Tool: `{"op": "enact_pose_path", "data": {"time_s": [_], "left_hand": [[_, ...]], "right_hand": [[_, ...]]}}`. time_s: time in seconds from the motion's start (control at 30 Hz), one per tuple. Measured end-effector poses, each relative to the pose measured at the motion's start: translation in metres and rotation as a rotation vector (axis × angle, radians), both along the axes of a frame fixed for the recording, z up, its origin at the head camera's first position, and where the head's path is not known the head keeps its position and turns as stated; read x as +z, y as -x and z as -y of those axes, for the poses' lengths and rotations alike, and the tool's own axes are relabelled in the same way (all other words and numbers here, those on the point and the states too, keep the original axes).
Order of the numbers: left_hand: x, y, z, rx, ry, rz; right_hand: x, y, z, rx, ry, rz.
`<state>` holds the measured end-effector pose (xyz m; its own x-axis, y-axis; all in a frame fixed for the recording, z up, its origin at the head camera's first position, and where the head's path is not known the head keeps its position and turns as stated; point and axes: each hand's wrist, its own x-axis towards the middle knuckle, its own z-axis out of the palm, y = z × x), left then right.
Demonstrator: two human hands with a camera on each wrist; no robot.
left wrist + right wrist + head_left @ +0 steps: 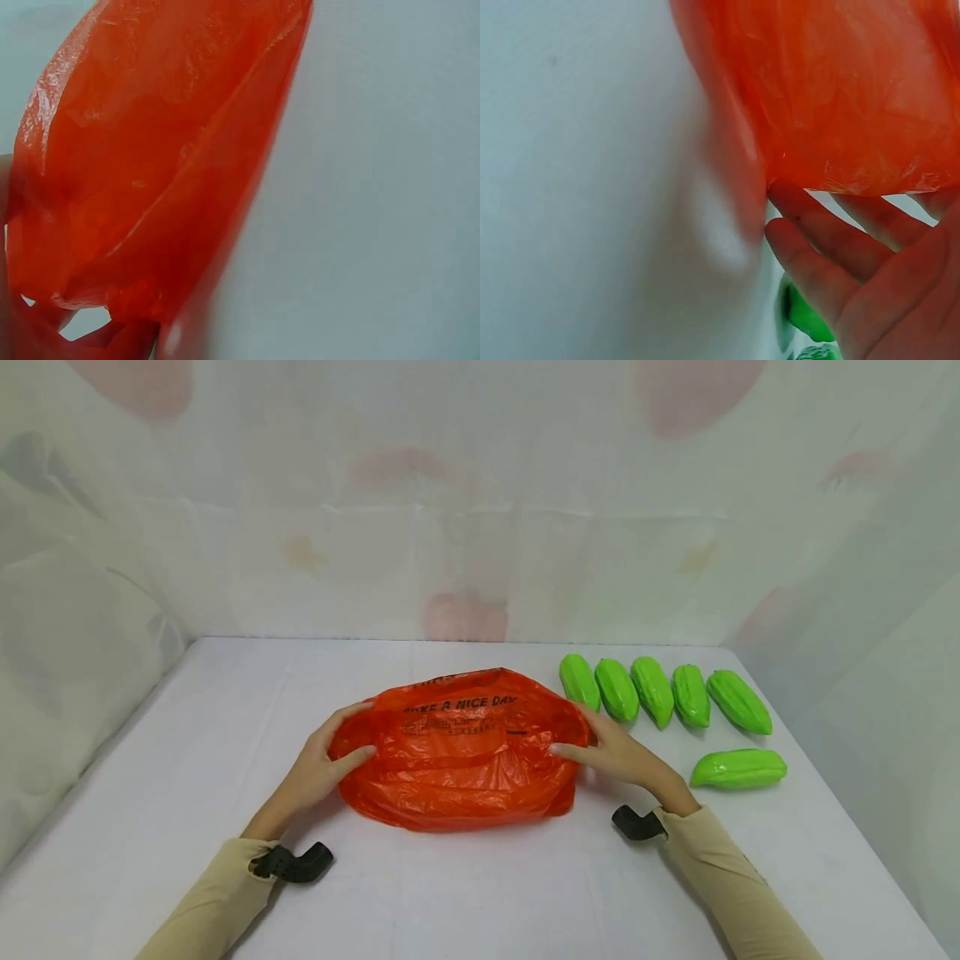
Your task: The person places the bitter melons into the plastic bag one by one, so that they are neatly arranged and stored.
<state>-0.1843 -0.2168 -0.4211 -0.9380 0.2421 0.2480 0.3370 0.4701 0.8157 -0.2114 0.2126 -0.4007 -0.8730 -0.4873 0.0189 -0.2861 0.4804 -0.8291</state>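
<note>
A red plastic bag (457, 768) with black printing, "HAVE A NICE DAY", lies crinkled on the white table (480, 893), its contents hidden. At the bag's left end is my left hand (318, 768), thumb on the near face and fingers around the end. The left wrist view shows the bag's side (150, 150) with part of that hand at the lower left. My right hand (611, 752) lies at the opposite end, thumb on the bag's face. From the right wrist view, its fingers (832, 232) are spread and fairly straight along the bag's edge (855, 112).
Several bright green, ridged vegetable-like objects (652, 692) stand in a row at the table's back right. Another one (738, 768) lies crosswise in front of them. Pale patterned cloth (465, 527) hangs behind the table and along both sides.
</note>
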Motion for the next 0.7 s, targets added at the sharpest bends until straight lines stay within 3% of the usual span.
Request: {"op": "enact_pose_path", "data": {"time_s": [0.27,0.5,0.7], "left_hand": [[-0.005,0.001,0.003,-0.006,0.016,0.026],[-0.001,0.000,0.005,-0.002,0.031,0.032],[0.002,-0.001,0.006,-0.009,0.022,0.036]], "right_hand": [[0.008,-0.001,-0.003,-0.046,-0.033,-0.016],[0.017,-0.001,-0.010,-0.077,-0.040,-0.017],[0.024,0.001,-0.014,-0.084,0.006,-0.072]]}}
